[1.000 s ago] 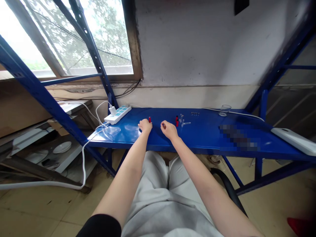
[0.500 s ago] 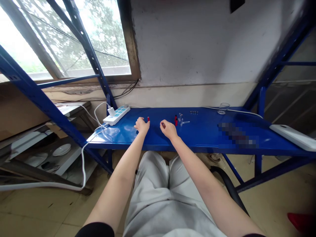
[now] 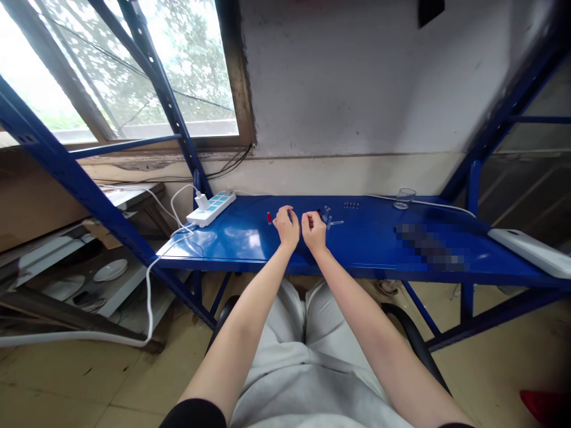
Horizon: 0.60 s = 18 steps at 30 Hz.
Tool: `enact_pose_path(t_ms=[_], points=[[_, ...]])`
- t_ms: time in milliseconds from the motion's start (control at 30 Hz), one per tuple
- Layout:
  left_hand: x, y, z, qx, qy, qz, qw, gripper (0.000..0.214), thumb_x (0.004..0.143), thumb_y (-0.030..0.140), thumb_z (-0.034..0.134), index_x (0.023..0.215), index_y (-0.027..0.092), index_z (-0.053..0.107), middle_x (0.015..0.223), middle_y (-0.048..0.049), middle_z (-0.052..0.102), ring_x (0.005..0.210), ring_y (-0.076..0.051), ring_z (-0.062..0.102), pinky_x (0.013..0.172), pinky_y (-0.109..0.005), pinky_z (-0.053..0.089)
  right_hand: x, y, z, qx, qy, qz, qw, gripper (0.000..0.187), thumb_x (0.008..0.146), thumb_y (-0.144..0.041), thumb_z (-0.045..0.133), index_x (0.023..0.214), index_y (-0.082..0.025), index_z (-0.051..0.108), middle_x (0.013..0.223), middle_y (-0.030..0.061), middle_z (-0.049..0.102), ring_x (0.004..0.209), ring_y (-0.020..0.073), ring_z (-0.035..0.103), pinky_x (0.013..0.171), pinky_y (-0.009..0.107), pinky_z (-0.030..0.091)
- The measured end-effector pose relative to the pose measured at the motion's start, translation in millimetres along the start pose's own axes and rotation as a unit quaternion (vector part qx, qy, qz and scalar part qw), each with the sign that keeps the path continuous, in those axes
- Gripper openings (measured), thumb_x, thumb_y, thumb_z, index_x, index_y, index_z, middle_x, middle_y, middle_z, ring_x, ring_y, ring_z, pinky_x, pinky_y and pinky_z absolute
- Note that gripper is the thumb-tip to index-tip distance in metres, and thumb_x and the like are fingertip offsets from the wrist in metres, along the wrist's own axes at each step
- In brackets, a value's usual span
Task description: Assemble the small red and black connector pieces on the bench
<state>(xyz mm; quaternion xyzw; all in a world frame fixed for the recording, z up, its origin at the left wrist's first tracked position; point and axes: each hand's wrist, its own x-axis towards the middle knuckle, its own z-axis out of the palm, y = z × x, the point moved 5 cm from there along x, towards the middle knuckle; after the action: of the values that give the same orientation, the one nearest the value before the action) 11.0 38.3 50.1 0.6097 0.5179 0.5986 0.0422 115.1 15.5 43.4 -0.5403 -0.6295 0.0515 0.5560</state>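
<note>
On the blue table (image 3: 236,241), my left hand (image 3: 286,227) hovers with loosely bent fingers apart and nothing visible in them. Just left of it stands a small red cylinder (image 3: 269,218). Close beside it on the right, my right hand (image 3: 314,232) has its fingers pinched together; whatever they hold, if anything, is too small or hidden. Behind the right hand a dark red piece (image 3: 318,211) is mostly covered. Small clear plastic tubes (image 3: 328,214) stand and lie right of that hand. Farther back sits a row of several tiny metal pieces (image 3: 351,205).
A white power strip (image 3: 214,209) with a plugged-in charger lies at the table's left. At the back right stands a clear glass (image 3: 404,198). A pixelated dark object (image 3: 428,245) and a white flat device (image 3: 530,251) are on the right. Blue posts (image 3: 165,101) frame the table.
My left hand has moved right, away from the red cylinder and close to my right hand. My right hand has shifted slightly right, now covering most of the red pieces near the tubes.
</note>
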Motion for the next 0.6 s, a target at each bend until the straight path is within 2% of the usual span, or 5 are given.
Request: enact_pose_path(t_ms=[100,300,367,433,600], points=[[-9,7,11.4,0.019,-0.032,0.012,0.999,0.021,0.088,0.018,0.034,0.099,0.018,0.052,0.099,-0.0082,0.061,0.091,-0.018,0.055,0.085,-0.033,0.035,2,8,-18,0.046,0.069,0.029,0.996,0.035,0.089,-0.042,0.027,0.091,-0.017,0.052,0.077,0.0069,0.059,0.066,0.0142,0.055,0.063,0.025,0.042],[-30,28,31.0,0.154,-0.203,0.153,0.955,0.037,0.088,0.021,0.035,0.124,0.021,0.045,0.124,-0.009,0.05,0.106,-0.021,0.046,0.085,-0.034,0.036,16,43,-83,0.086,0.229,0.033,0.969,0.029,0.089,-0.042,0.031,0.088,-0.018,0.049,0.065,-0.0003,0.052,0.057,0.0113,0.05,0.058,0.024,0.04],[-35,32,34.5,0.187,-0.236,0.191,0.934,0.04,0.089,0.021,0.033,0.128,0.023,0.043,0.128,-0.0091,0.046,0.107,-0.022,0.044,0.085,-0.036,0.035,25,57,-96,0.001,0.185,0.036,0.982,0.024,0.087,-0.037,0.037,0.091,-0.017,0.05,0.068,0.0013,0.055,0.062,0.013,0.053,0.061,0.025,0.041],[-39,33,37.5,0.208,-0.257,0.222,0.917,0.042,0.089,0.021,0.03,0.13,0.025,0.042,0.13,-0.0089,0.044,0.108,-0.023,0.043,0.086,-0.037,0.034,34,72,-96,-0.121,0.068,0.041,0.989,0.019,0.083,-0.03,0.045,0.094,-0.017,0.054,0.072,0.0033,0.058,0.068,0.0158,0.055,0.062,0.026,0.04],[-41,29,42.9,0.243,-0.275,0.238,0.899,0.045,0.09,0.023,0.028,0.133,0.025,0.04,0.133,-0.0102,0.041,0.11,-0.026,0.041,0.088,-0.041,0.033,39,103,-77,-0.283,-0.173,0.028,0.943,0.03,0.081,-0.023,0.049,0.107,-0.017,0.059,0.086,0.0078,0.062,0.08,0.0185,0.056,0.065,0.026,0.041]])
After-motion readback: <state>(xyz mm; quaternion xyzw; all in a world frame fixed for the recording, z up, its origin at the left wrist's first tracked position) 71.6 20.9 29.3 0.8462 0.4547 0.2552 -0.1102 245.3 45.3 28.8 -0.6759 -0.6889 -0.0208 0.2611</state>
